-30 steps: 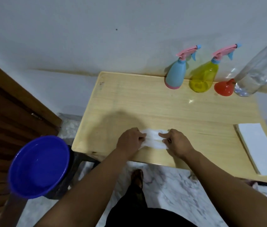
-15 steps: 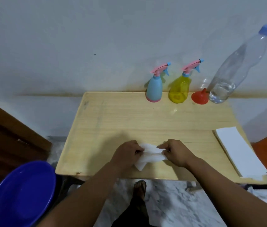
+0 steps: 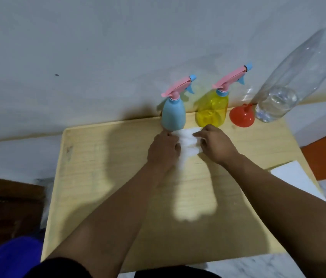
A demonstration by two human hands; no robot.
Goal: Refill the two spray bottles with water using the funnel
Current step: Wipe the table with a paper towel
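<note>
A blue spray bottle [image 3: 173, 113] and a yellow spray bottle [image 3: 212, 109], both with pink trigger heads, stand at the far edge of the wooden table [image 3: 102, 177]. An orange funnel [image 3: 241, 118] lies mouth-down to their right, beside a clear plastic water bottle [image 3: 278, 101] with a little water in it. My left hand [image 3: 163, 150] and my right hand [image 3: 215, 144] both pinch a crumpled white tissue [image 3: 188, 143], just in front of the two spray bottles.
A stack of white tissues [image 3: 296, 179] lies at the table's right edge. A blue basin [image 3: 11, 257] sits low at the left, next to dark wooden panelling [image 3: 7, 207]. A grey wall rises right behind the table.
Both hands have carried the tissue from the table's near edge to the far side, up to the spray bottles. The camera has moved closer to the table.
</note>
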